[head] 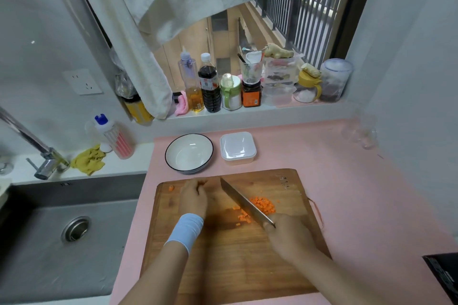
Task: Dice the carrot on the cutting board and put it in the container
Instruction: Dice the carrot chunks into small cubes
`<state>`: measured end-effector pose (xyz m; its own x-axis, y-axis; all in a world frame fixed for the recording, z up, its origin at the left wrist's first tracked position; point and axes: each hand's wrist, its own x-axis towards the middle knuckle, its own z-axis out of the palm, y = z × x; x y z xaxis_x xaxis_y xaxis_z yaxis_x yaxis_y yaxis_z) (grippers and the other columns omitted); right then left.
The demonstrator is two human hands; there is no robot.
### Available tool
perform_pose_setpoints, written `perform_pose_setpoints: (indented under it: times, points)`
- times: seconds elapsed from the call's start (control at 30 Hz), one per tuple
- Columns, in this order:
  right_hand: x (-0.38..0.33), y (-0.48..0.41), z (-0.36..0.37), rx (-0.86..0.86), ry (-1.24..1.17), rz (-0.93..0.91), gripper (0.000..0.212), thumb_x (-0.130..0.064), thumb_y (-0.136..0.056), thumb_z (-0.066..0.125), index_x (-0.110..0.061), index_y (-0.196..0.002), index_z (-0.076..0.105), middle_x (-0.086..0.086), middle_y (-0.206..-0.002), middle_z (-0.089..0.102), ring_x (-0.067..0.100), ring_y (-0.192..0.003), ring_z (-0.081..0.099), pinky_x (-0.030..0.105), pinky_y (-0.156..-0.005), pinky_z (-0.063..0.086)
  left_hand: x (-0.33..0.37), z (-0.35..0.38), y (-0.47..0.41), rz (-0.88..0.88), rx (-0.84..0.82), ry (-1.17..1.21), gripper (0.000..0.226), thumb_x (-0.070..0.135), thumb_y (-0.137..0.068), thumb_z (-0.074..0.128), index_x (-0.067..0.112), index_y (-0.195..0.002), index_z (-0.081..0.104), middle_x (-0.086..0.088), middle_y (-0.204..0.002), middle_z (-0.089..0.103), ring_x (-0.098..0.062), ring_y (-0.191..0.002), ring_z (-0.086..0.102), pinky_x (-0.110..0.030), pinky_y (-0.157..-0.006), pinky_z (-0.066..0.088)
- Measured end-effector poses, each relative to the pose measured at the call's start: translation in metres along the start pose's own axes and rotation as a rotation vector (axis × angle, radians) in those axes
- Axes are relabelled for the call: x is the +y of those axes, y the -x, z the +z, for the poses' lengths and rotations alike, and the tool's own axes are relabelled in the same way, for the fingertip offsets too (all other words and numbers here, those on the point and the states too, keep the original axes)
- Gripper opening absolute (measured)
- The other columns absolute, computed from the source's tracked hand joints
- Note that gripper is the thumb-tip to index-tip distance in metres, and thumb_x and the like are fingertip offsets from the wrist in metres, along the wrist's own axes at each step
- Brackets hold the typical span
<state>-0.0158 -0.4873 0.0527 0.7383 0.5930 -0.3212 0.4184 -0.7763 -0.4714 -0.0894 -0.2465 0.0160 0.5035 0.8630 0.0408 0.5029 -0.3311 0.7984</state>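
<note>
A wooden cutting board (230,255) lies on the pink counter. A heap of diced carrot (262,204) sits at its right middle, with a few more cubes (244,216) left of the blade and one stray piece (171,188) at the far left corner. My right hand (288,236) grips the handle of a knife (244,202), whose blade slants up and left across the board. My left hand (193,197), with a pale blue wristband, is curled near the board's far edge over a bit of orange carrot, mostly hidden. A white square container (238,147) stands behind the board.
A white bowl with a dark rim (189,152) sits left of the container. A steel sink (62,230) and tap (47,156) lie to the left. Several bottles and jars (210,86) line the window sill. A dark object (443,272) is at the counter's right edge.
</note>
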Motion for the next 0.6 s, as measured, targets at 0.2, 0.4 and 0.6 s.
perform_pose_setpoints:
  times: [0.2, 0.4, 0.6]
  points:
    - [-0.013, 0.002, 0.024, -0.168, -0.284, 0.079, 0.031, -0.035, -0.103, 0.050, -0.025, -0.078, 0.065, -0.005, -0.070, 0.064, 0.013, -0.064, 0.060, 0.027, -0.057, 0.043, -0.030, -0.003, 0.012, -0.076, -0.117, -0.236, 0.029, 0.006, -0.092, 0.046, 0.024, -0.102, 0.067, -0.001, -0.116, 0.061, -0.016, -0.104, 0.052, -0.023, -0.091, 0.037]
    - [-0.004, -0.006, 0.019, -0.088, -0.262, 0.187, 0.030, -0.038, -0.103, 0.045, -0.027, -0.084, 0.065, -0.005, -0.077, 0.068, 0.015, -0.073, 0.066, 0.029, -0.060, 0.047, -0.043, -0.023, 0.022, -0.175, -0.072, -0.394, 0.036, 0.014, -0.087, 0.051, 0.028, -0.118, 0.060, 0.000, -0.131, 0.048, -0.023, -0.117, 0.047, -0.033, -0.097, 0.043]
    - [-0.019, -0.014, 0.015, -0.125, -0.263, 0.134, 0.033, -0.035, -0.104, 0.044, -0.021, -0.084, 0.067, -0.001, -0.068, 0.066, 0.020, -0.063, 0.063, 0.031, -0.057, 0.044, -0.066, -0.030, 0.021, -0.179, -0.127, -0.325, 0.024, 0.027, -0.089, 0.063, 0.025, -0.113, 0.065, -0.003, -0.116, 0.062, -0.022, -0.099, 0.057, -0.029, -0.088, 0.046]
